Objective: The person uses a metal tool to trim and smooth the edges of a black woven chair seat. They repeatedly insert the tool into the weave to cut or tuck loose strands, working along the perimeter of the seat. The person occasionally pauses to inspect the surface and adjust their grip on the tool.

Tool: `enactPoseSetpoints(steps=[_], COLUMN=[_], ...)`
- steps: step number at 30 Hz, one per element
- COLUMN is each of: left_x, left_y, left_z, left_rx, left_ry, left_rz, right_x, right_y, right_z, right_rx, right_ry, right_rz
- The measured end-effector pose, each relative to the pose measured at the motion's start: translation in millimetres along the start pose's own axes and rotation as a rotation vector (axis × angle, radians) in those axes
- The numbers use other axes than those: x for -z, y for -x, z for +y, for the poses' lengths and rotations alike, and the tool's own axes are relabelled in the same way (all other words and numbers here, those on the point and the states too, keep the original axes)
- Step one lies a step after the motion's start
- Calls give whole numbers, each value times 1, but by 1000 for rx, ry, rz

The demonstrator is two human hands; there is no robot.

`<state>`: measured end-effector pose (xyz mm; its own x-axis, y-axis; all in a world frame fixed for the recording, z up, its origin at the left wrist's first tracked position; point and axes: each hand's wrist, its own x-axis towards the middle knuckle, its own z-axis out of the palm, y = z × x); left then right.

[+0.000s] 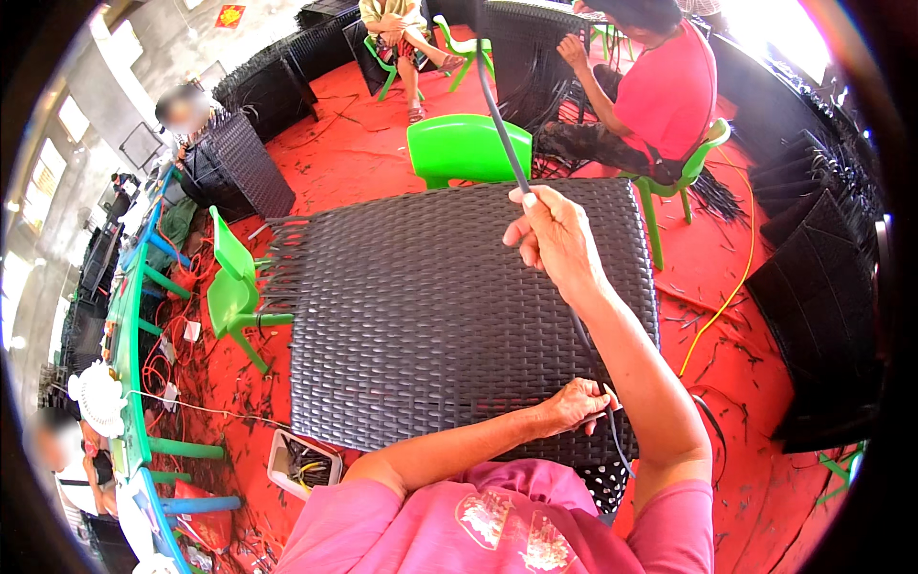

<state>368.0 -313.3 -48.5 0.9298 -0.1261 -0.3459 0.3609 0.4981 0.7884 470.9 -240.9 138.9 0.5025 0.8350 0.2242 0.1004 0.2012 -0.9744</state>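
Observation:
A large panel woven from black plastic strips [449, 316] lies in front of me, with loose strip ends sticking out at its far left corner. My right hand [557, 234] is raised over its right part, closed round a long dark plastic strip [499, 120]. From that hand the strip runs upward out of view and also down along my forearm. My left hand [579, 406] is low at the panel's near right edge, fingers pinched on the lower stretch of the strip. A small pale spot shows at those fingertips; I cannot make out what it is.
Green plastic chairs [470, 148] stand beyond and left of the panel. A person in red [665, 91] sits at the far right near woven black pieces. A white bin [304, 463] stands near left. A yellow cord [732, 297] and scraps lie on the red floor [755, 478].

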Motion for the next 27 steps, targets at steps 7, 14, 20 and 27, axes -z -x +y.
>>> enactPoseSetpoints(steps=[7, 14, 20, 27], left_x=[6, 4, 4, 4], left_y=[-6, -4, -2, -3], left_z=[-9, -5, -3, -5], left_rx=[6, 26, 2, 34], left_ry=[-6, -41, -43, -34], left_rz=[-5, 0, 3, 3], right_x=[1, -7, -16, -12], right_y=[-43, -88, -108, -119], right_z=[-30, -67, -102, -135], right_rx=[44, 105, 211, 205], right_ry=[25, -33, -114, -118], right_rz=[13, 71, 85, 118])
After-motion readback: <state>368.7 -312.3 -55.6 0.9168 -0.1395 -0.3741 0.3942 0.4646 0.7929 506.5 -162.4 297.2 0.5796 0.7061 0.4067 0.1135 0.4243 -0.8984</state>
